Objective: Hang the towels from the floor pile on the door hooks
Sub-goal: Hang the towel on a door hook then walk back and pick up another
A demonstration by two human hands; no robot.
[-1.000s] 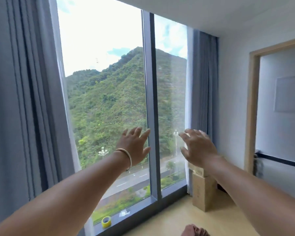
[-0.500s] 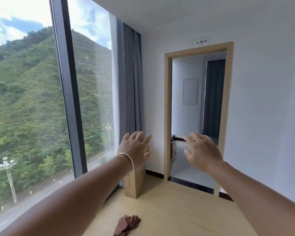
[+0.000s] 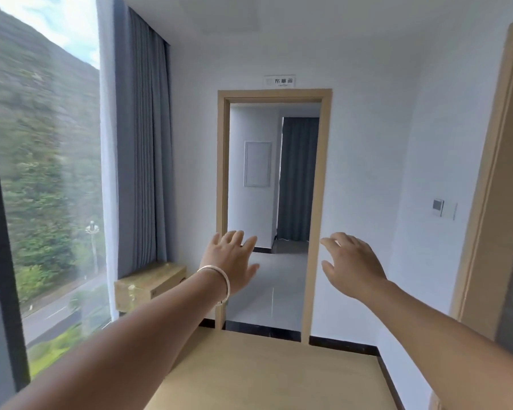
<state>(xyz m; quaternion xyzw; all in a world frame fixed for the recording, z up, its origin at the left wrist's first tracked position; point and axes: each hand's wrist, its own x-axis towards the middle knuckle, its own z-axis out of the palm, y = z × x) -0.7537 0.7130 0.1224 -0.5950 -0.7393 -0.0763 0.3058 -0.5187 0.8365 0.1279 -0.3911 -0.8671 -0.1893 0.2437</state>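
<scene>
The tall window fills my left side, green hillside and a road beyond the glass, and the grey floor-length curtain hangs drawn back into the corner beside it, probably to let the daylight in. Straight ahead the white wall is cut by a light wooden door frame standing open onto a further room with pale grey tiles; a second wooden frame edges the view on my right. Underfoot is light wood-look floor, and what I can see of it carries no towels: the pile I am meant to hang is out of sight here, and I can make out no door hooks on either frame.

A yellowish cardboard box sits on the floor at the foot of the curtain, tucked against the window as if parked out of the walkway.

My left hand, a thin silver bangle at its wrist, is raised in front of me with fingers spread and straight, holding nothing. My right hand is level with it, well apart, fingers loosely fanned, also empty. I judge they are held out ready while I look for the towels.

Smallest are the grey wall switch plate on the right and the little sign above the doorway.
</scene>
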